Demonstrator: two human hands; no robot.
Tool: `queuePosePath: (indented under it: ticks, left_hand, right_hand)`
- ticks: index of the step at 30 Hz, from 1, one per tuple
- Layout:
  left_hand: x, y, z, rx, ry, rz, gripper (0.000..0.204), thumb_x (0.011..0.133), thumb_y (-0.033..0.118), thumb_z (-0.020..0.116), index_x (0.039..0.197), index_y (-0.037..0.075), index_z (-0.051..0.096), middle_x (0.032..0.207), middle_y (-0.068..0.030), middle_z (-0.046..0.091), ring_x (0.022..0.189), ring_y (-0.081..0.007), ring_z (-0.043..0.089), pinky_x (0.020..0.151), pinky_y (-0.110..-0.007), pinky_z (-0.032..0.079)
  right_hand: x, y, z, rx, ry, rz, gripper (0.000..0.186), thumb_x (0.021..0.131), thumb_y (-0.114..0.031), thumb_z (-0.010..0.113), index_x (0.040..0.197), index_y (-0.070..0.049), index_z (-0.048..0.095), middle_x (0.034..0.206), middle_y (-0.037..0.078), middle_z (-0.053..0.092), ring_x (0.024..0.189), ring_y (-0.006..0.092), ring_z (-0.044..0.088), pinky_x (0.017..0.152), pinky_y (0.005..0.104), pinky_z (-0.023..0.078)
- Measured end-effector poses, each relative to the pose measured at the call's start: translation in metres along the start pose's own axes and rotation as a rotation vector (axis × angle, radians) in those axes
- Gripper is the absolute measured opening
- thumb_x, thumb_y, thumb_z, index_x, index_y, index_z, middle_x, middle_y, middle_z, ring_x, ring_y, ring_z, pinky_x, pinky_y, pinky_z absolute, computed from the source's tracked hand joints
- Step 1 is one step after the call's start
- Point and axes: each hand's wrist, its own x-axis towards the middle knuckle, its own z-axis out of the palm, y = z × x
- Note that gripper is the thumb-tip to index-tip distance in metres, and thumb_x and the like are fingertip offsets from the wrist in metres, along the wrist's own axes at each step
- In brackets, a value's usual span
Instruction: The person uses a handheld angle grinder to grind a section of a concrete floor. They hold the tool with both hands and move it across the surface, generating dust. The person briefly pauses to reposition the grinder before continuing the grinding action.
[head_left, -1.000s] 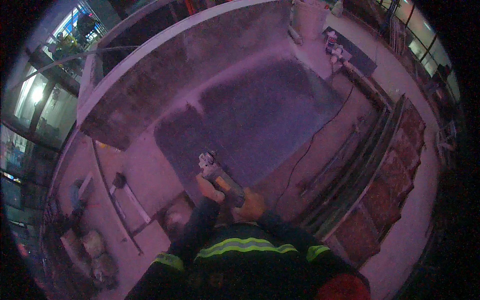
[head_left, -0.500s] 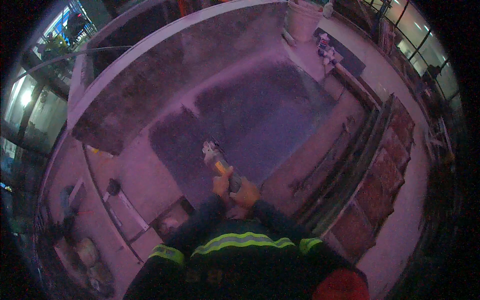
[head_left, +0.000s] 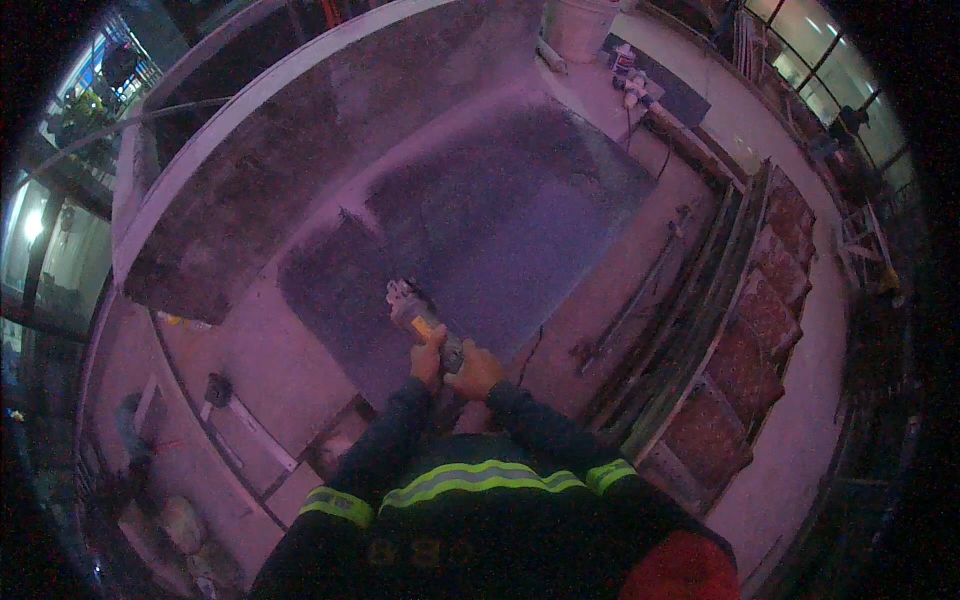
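Note:
With both hands I hold an angle grinder (head_left: 408, 306), grey with a yellow patch and a pale metal head pointing away from me to the left. My left hand (head_left: 428, 358) is closed round its body just behind the yellow patch. Closed on the rear end is my right hand (head_left: 476, 371), close beside the left. The grinder's head is over the left part of a dark, roughly rectangular patch of surface (head_left: 520, 250); whether it touches cannot be made out. A dark cord (head_left: 533, 345) shows right of my right hand.
A low wall (head_left: 270, 150) curves along the far left side. At the far right stand a pale bucket (head_left: 578, 32) and another tool (head_left: 632, 88) on a dark board. Long dark bars (head_left: 690, 300) and brown rusty-looking plates (head_left: 745, 360) lie to the right. A T-shaped piece (head_left: 245, 425) lies left.
The whole view has shifted, so the surroundings appear farther left and slightly higher. Both hands keep their hold on the grinder, which sits over nearly the same part of the dark patch.

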Motion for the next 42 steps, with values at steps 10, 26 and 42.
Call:
queuePosePath:
  ticks: [10, 26, 42]
  left_hand:
    - [-0.021, 0.018, 0.007, 0.128, 0.059, -0.135, 0.037, 0.082, 0.032, 0.070, 0.097, 0.000, 0.060, 0.084, -0.0045, 0.062, 0.073, -0.0162, 0.061, 0.066, -0.033, 0.050]
    - [0.004, 0.007, -0.002, 0.098, 0.006, -0.206, 0.041, 0.082, 0.038, 0.068, 0.097, 0.000, 0.060, 0.083, -0.0045, 0.062, 0.071, -0.0152, 0.060, 0.064, -0.032, 0.048]
    - [0.051, 0.020, -0.016, 0.026, 0.029, -0.226, 0.060, 0.077, 0.045, 0.071, 0.112, -0.002, 0.056, 0.094, -0.0081, 0.062, 0.082, -0.0212, 0.061, 0.073, -0.036, 0.049]
  right_hand:
    - [-0.002, 0.007, 0.001, 0.049, -0.034, -0.030, 0.056, 0.063, -0.032, 0.070, 0.102, 0.004, 0.051, 0.086, 0.027, 0.063, 0.083, 0.0435, 0.062, 0.073, 0.0509, 0.049]
    - [0.008, 0.002, 0.002, 0.023, -0.077, 0.042, 0.064, 0.064, -0.036, 0.072, 0.110, 0.004, 0.050, 0.098, 0.028, 0.062, 0.093, 0.0442, 0.061, 0.079, 0.0502, 0.049]
    - [0.049, -0.024, 0.005, 0.021, -0.112, 0.126, 0.068, 0.063, -0.039, 0.074, 0.111, 0.005, 0.053, 0.105, 0.027, 0.061, 0.100, 0.0415, 0.060, 0.086, 0.0462, 0.048]
